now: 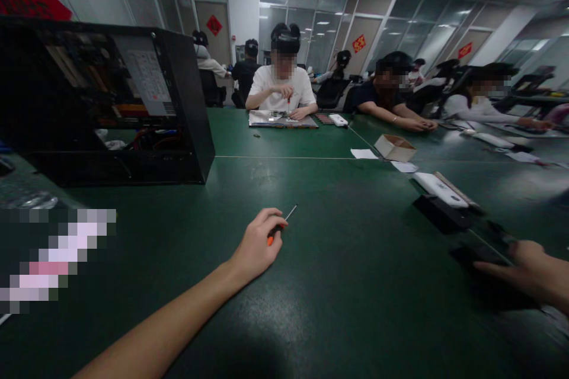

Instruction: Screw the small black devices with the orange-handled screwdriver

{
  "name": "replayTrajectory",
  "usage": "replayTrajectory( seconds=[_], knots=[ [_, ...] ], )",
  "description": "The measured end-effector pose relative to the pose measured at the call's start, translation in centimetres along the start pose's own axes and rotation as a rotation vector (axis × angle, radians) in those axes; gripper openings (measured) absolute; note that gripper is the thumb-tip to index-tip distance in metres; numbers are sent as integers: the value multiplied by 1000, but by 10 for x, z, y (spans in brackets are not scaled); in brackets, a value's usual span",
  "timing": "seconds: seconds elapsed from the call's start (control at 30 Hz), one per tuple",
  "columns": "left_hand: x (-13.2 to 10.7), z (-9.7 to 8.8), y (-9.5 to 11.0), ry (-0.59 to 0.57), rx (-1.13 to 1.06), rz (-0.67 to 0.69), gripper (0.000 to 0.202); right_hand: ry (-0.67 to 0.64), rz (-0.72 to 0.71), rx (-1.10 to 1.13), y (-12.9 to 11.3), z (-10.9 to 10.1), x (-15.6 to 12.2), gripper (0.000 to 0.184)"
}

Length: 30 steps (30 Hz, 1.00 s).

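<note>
My left hand [263,241] rests on the green table, its fingers closed around a screwdriver [291,212]. The screwdriver's handle is orange and black, mostly covered by the fingers, and its thin metal shaft points away to the right. At the right edge, my right hand [536,269] is smeared by motion and partly out of view. Its thumb lies across a black flat object [491,293], which it appears to grip; the object's kind is too dark and blurred to make out.
An open black computer case [186,112] stands at the left. White device [440,189], black piece [438,213], small open box [395,147] and paper [364,154] lie to the right. Across the table, a person [284,80] works with a screwdriver over a panel [262,120]; others sit right.
</note>
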State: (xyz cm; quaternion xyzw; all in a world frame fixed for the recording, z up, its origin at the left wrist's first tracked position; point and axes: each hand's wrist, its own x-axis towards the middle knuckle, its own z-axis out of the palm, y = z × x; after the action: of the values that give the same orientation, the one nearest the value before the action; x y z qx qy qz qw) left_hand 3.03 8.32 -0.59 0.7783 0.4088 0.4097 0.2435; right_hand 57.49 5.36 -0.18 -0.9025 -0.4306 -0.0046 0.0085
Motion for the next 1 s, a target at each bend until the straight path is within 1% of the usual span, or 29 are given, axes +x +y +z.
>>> replayTrajectory(
  seconds=[0.07,0.1,0.13,0.17,0.23,0.27,0.33,0.37,0.43,0.47,0.53,0.57,0.6,0.67,0.77,0.83,0.9,1.0],
  knots=[
    [3,0,-1,73,-120,-93,18,-86,7,34,8,-1,-10,33],
    [4,0,-2,101,-203,-160,14,-133,-9,60,6,-5,-17,27],
    [5,1,-4,119,-290,-238,13,-143,-59,76,-2,-11,-26,23],
    [7,1,-5,132,-376,-319,15,-147,-122,88,-14,-19,-37,22],
    [10,0,-8,155,-509,-452,26,-130,-306,135,-48,-37,-62,24],
    [11,0,-9,166,-551,-490,30,-109,-408,165,-70,-46,-77,27],
    [12,-2,-9,191,-599,-511,33,-70,-662,261,-119,-61,-109,27],
    [13,-3,-8,196,-610,-504,34,-82,-799,299,-145,-66,-124,25],
    [13,-6,-5,209,-616,-475,36,-116,-1064,344,-193,-69,-153,17],
    [13,-6,-4,224,-617,-456,37,-141,-1180,331,-215,-67,-165,14],
    [13,-7,-2,274,-634,-416,34,-157,-1356,294,-251,-60,-181,14],
    [13,-7,-3,299,-648,-402,32,-162,-1419,302,-264,-54,-186,14],
    [13,-7,-3,319,-665,-393,31,-161,-1460,337,-274,-47,-189,16],
    [13,-7,-6,353,-701,-389,32,-132,-1509,467,-286,-32,-191,25],
    [14,-7,-8,433,-690,-371,32,2,-1530,713,-291,-10,-191,46],
    [14,-6,-6,490,-628,-335,28,46,-1527,827,-292,2,-193,55],
    [13,-6,-1,507,-586,-298,22,-9,-1481,917,-294,9,-197,57],
    [11,-5,8,450,-637,-272,16,-156,-1326,1090,-299,13,-201,50]
  ],
)
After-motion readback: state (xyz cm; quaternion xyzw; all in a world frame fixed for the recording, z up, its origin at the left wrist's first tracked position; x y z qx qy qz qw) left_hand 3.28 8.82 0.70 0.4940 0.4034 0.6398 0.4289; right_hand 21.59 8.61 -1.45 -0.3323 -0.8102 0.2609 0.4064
